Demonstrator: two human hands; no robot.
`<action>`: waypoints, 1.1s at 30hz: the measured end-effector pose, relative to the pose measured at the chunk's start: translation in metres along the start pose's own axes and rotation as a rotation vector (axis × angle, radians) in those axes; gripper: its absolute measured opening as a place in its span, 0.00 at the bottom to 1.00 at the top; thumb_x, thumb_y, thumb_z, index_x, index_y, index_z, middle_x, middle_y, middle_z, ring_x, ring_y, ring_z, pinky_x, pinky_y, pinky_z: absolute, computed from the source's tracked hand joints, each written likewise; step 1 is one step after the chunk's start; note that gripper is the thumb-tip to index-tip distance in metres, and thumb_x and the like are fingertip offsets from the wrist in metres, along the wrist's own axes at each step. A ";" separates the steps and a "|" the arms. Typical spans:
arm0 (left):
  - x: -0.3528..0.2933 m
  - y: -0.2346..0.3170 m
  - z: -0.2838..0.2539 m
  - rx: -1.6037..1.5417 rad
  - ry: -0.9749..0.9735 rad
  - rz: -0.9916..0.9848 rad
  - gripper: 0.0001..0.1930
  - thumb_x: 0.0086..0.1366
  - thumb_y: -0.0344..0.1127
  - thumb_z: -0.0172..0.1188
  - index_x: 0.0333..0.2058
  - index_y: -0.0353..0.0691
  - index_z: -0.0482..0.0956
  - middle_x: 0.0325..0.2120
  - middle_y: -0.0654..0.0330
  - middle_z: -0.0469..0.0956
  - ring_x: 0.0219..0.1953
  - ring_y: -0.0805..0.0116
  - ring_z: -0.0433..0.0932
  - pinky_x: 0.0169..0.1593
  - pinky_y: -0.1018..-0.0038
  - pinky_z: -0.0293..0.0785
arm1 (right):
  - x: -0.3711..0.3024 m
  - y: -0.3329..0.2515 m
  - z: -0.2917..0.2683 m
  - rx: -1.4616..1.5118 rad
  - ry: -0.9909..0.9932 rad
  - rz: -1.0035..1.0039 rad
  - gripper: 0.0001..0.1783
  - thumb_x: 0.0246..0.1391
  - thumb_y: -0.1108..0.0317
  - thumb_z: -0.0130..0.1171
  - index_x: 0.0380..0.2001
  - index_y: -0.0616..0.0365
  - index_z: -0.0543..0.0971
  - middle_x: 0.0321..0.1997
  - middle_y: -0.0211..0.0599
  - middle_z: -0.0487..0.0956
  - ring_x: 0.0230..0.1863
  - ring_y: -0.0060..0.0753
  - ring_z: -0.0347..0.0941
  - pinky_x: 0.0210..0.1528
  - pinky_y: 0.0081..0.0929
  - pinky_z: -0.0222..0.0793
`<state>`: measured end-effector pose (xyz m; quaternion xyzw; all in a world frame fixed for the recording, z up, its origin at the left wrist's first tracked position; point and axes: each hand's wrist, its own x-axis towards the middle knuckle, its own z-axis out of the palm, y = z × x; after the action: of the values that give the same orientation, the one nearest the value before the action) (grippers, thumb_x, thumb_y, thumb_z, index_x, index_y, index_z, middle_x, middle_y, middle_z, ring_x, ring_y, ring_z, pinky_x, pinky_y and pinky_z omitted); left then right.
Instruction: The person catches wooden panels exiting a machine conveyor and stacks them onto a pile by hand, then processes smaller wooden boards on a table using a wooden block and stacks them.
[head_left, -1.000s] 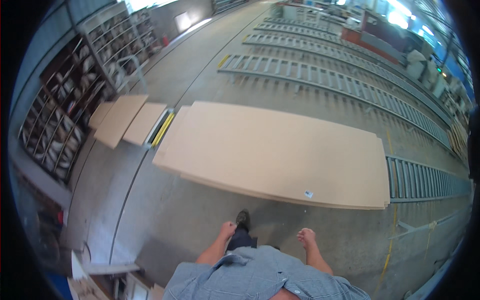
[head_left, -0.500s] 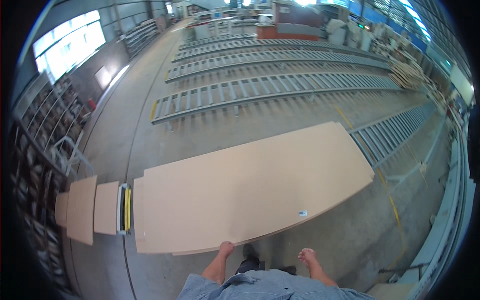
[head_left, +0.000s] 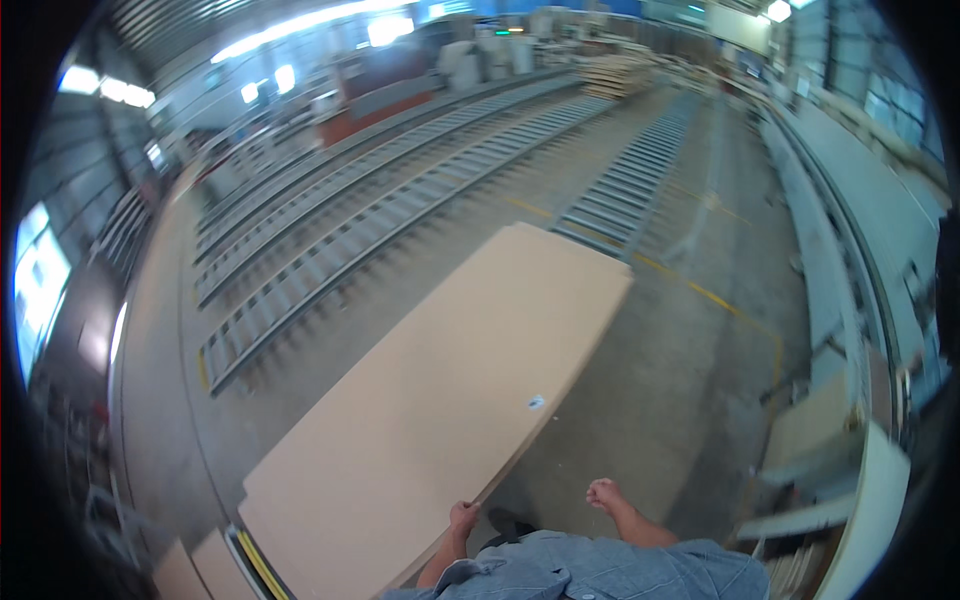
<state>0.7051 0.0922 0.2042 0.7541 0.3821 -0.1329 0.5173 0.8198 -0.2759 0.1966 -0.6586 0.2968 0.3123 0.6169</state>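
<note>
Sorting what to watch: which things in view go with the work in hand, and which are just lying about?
Likely part of the work:
big stack of brown boards
left hand, at the stack's edge
right hand, apart from it
roller track at the stack's far end

Seemingly just lying about:
other roller tracks, further left
wood pile, far back
smaller brown panels, lower left

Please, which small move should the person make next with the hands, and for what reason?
Probably, bring the right hand to the edge of the large tan panel, near the small white label. The left hand is at that same edge, though whether it grips is unclear, while the right hand is apart from the panel, above the floor.
</note>
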 end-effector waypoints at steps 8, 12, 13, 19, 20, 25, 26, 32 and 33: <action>-0.020 -0.039 0.012 -0.057 -0.146 0.058 0.07 0.55 0.28 0.57 0.32 0.30 0.76 0.23 0.52 0.78 0.22 0.63 0.80 0.23 0.70 0.76 | -0.045 0.091 -0.046 0.177 0.162 -0.027 0.05 0.53 0.70 0.55 0.33 0.58 0.75 0.27 0.35 0.78 0.22 0.28 0.75 0.19 0.26 0.70; -0.016 -0.063 0.012 0.014 -0.245 -0.032 0.07 0.54 0.27 0.54 0.30 0.30 0.78 0.24 0.49 0.79 0.24 0.60 0.82 0.25 0.69 0.78 | -0.089 0.144 -0.072 0.167 0.228 -0.007 0.03 0.50 0.72 0.56 0.27 0.61 0.76 0.25 0.37 0.78 0.21 0.29 0.76 0.18 0.27 0.70; -0.016 -0.065 0.014 0.114 -0.303 -0.028 0.08 0.53 0.29 0.55 0.29 0.30 0.79 0.26 0.48 0.80 0.25 0.60 0.83 0.27 0.68 0.78 | -0.097 0.165 -0.081 0.248 0.273 0.005 0.03 0.49 0.73 0.56 0.25 0.61 0.76 0.24 0.38 0.78 0.20 0.30 0.75 0.18 0.28 0.70; 0.032 -0.058 0.033 0.900 -0.257 0.735 0.12 0.54 0.35 0.55 0.29 0.31 0.82 0.28 0.47 0.82 0.27 0.62 0.83 0.32 0.67 0.78 | -0.146 0.229 -0.095 0.421 0.555 0.132 0.05 0.49 0.76 0.53 0.22 0.63 0.74 0.21 0.42 0.76 0.18 0.36 0.74 0.18 0.33 0.71; 0.034 -0.049 0.041 0.781 -0.303 0.703 0.12 0.55 0.34 0.54 0.29 0.31 0.82 0.28 0.47 0.82 0.28 0.61 0.83 0.33 0.67 0.78 | -0.150 0.236 -0.093 0.421 0.563 0.130 0.05 0.49 0.76 0.53 0.22 0.63 0.74 0.21 0.42 0.76 0.18 0.36 0.74 0.18 0.33 0.71; -0.026 0.027 0.051 0.263 -0.455 0.346 0.12 0.55 0.35 0.54 0.30 0.33 0.82 0.29 0.47 0.82 0.29 0.58 0.82 0.35 0.65 0.78 | -0.167 0.267 -0.055 0.485 0.581 0.159 0.06 0.51 0.72 0.54 0.27 0.63 0.77 0.22 0.41 0.77 0.21 0.34 0.77 0.18 0.32 0.71; -0.032 0.027 0.050 0.239 -0.444 0.360 0.12 0.54 0.35 0.54 0.30 0.33 0.82 0.28 0.48 0.82 0.29 0.57 0.83 0.35 0.65 0.78 | -0.173 0.263 -0.044 0.483 0.530 0.133 0.06 0.52 0.71 0.55 0.28 0.62 0.77 0.23 0.40 0.78 0.22 0.34 0.77 0.20 0.31 0.72; 0.027 -0.080 0.039 1.133 -0.509 0.729 0.14 0.55 0.40 0.53 0.31 0.40 0.84 0.29 0.48 0.82 0.33 0.53 0.83 0.37 0.65 0.80 | -0.210 0.233 -0.010 0.592 0.404 0.002 0.06 0.53 0.69 0.55 0.29 0.61 0.77 0.25 0.39 0.78 0.24 0.32 0.78 0.22 0.28 0.72; 0.024 -0.082 0.042 1.143 -0.526 0.748 0.14 0.55 0.40 0.53 0.31 0.40 0.84 0.29 0.48 0.82 0.33 0.53 0.83 0.37 0.65 0.80 | -0.216 0.238 -0.012 0.633 0.430 0.007 0.06 0.52 0.70 0.56 0.28 0.61 0.77 0.24 0.38 0.78 0.23 0.31 0.77 0.22 0.27 0.71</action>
<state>0.6711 0.0800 0.1161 0.9295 -0.1667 -0.3028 0.1284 0.4999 -0.3020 0.2162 -0.4852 0.5034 0.0618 0.7123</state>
